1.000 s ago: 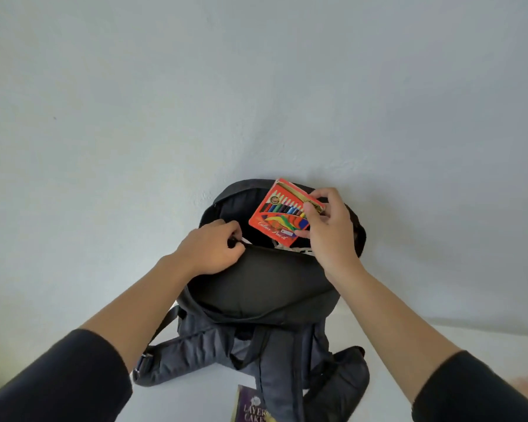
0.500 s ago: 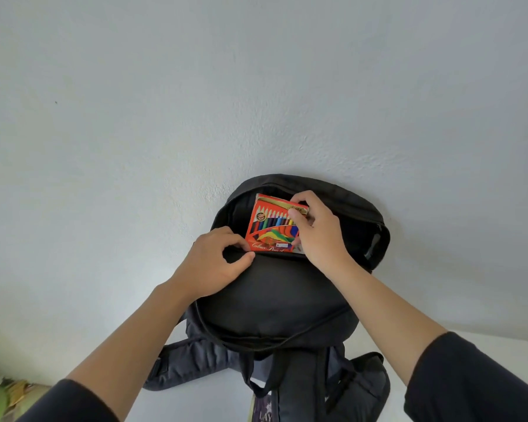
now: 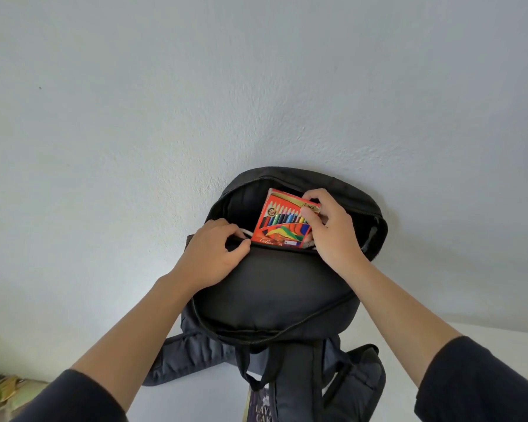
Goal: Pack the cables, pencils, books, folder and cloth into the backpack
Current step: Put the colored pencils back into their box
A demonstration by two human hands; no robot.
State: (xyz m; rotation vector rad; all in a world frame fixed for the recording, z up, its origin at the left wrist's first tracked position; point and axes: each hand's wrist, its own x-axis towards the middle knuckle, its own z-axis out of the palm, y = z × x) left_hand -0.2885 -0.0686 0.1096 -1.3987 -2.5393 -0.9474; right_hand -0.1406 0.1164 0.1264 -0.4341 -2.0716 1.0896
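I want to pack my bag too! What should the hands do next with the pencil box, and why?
Probably slide the pencil box deeper into the backpack. The right hand grips it half out of the opening, and the left hand pinches the front edge, holding it open.

Your right hand (image 3: 333,229) grips the red box of coloured pencils (image 3: 282,222) by its upper right corner. The box stands tilted in the open mouth of the black backpack (image 3: 272,300), its lower edge hidden behind the front rim. Your left hand (image 3: 214,257) pinches that rim at the left of the opening. A thin white strand (image 3: 247,232) shows just beside your left fingers, perhaps a cable. The backpack stands against a pale wall (image 3: 165,117) on a white table (image 3: 214,391), straps spread toward you. A purple book (image 3: 261,411) lies partly under the straps.
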